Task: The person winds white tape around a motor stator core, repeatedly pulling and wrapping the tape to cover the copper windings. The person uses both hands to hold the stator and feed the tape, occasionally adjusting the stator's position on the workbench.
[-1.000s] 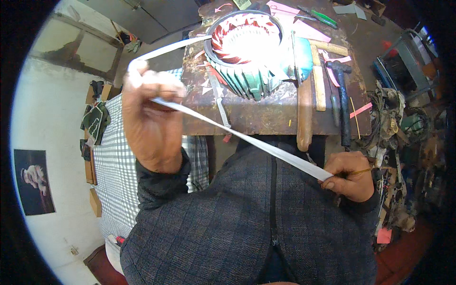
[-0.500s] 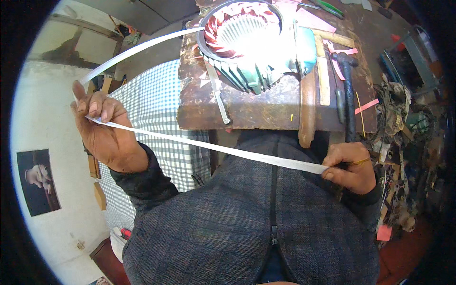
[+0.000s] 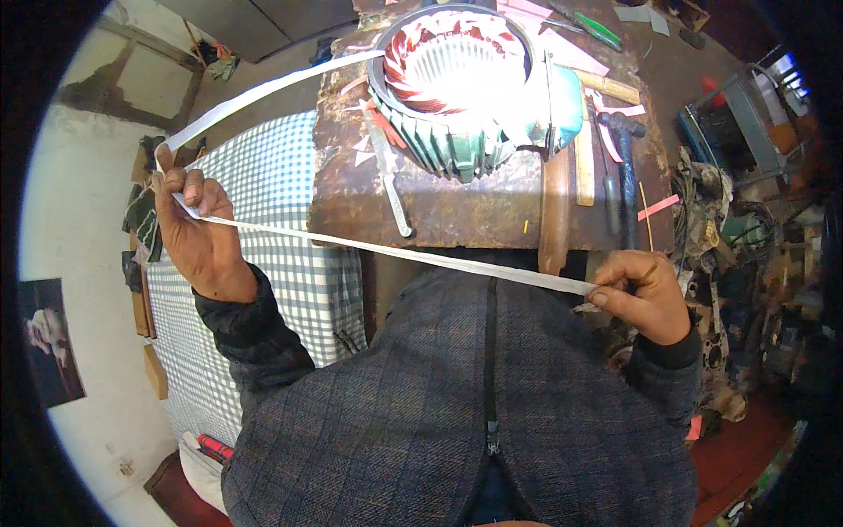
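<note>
A long white tape (image 3: pixel 421 257) is stretched between my two hands. My left hand (image 3: pixel 200 233), raised at the left, is closed on it, and the tape loops around the raised fingers. From there a second length runs up to the rim of a green finned motor housing (image 3: pixel 439 145). My right hand (image 3: pixel 645 294), at the right in front of my jacket, pinches the tape's other end between thumb and fingers. Inside the housing sits a ring of copper-red windings (image 3: pixel 404 75), partly washed out by glare. The housing stands on a worn wooden table (image 3: pixel 457 215).
A white-handled knife (image 3: pixel 392 189) lies left of the housing. To its right lie a hammer (image 3: pixel 627 167), a wooden stick (image 3: pixel 553 211), a screwdriver (image 3: pixel 612 198) and pink paper strips (image 3: pixel 659 207). A checkered cloth (image 3: pixel 263 255) covers a surface at the left. Cluttered scrap (image 3: pixel 711 342) sits at the right.
The view has shifted slightly, so the table and housing sit a little differently. Both hands keep hold of the tape, which stays stretched between them.
</note>
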Motion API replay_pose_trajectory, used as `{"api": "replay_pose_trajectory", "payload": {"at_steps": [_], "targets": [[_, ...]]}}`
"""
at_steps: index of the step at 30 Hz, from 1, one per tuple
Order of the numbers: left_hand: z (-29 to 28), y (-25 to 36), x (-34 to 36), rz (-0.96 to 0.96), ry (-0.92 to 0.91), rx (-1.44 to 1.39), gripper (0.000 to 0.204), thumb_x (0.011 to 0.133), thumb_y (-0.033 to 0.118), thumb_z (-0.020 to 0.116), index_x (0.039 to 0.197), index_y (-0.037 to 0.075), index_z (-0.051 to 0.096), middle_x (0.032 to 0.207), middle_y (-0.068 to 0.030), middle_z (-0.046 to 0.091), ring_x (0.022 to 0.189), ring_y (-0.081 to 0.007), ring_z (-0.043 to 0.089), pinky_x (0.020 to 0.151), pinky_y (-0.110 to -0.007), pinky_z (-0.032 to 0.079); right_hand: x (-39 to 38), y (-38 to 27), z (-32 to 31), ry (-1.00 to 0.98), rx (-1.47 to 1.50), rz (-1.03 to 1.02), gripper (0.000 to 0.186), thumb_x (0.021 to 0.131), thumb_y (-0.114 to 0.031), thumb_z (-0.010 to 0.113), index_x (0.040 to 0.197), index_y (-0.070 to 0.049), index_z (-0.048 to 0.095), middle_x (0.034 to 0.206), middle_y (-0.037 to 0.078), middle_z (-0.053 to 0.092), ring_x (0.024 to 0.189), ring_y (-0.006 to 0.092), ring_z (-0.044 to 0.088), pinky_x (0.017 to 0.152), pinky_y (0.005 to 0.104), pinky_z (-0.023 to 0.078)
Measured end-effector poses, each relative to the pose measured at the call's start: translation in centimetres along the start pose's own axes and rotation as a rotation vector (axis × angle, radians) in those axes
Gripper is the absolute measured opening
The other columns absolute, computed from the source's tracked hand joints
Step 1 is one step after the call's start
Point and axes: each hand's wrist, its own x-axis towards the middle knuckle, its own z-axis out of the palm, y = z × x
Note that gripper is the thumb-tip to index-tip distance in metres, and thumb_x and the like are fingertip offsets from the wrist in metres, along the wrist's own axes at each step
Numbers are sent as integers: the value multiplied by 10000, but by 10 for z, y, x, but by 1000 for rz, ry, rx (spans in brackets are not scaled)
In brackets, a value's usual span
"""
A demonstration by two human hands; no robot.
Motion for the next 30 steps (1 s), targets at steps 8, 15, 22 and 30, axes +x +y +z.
{"api": "replay_pose_trajectory", "payload": {"at_steps": [8, 15, 22, 30], "targets": [[-28, -10, -2, 10, 149, 79, 393, 1114, 168, 571, 1424, -69, 520, 918, -51, 633, 710, -107, 524, 568, -238, 461, 4, -7, -3, 86, -134, 32, 140, 874, -130, 803, 911, -4, 754, 779, 32, 703, 686, 85, 635, 630, 270, 488], [-83, -6, -2, -138, 103, 143, 389, 1062, 95, 620, 1432, 4, 543, 894, -7, 639, 709, -86, 537, 591, -239, 473, 3, -10, -11, 117, -296, 33, 200, 899, -202, 790, 944, -14, 742, 795, 60, 714, 731, 133, 669, 664, 305, 511], [-116, -12, -8, -207, 178, -50, 363, 1124, 121, 503, 1456, -28, 499, 799, -50, 531, 690, -119, 519, 599, -275, 486, -4, -5, -31, 169, -439, -110, 199, 918, -175, 787, 1020, -10, 738, 916, 132, 748, 843, 276, 734, 760, 368, 555], [-177, -38, 3, -306, 349, 314, 433, 1113, 162, 547, 1500, -23, 487, 908, -31, 561, 719, -76, 513, 623, -231, 468, 15, -34, 7, 103, -616, -367, 172, 945, -190, 747, 1075, -78, 738, 988, 110, 677, 942, 344, 686, 804, 432, 552]]}}
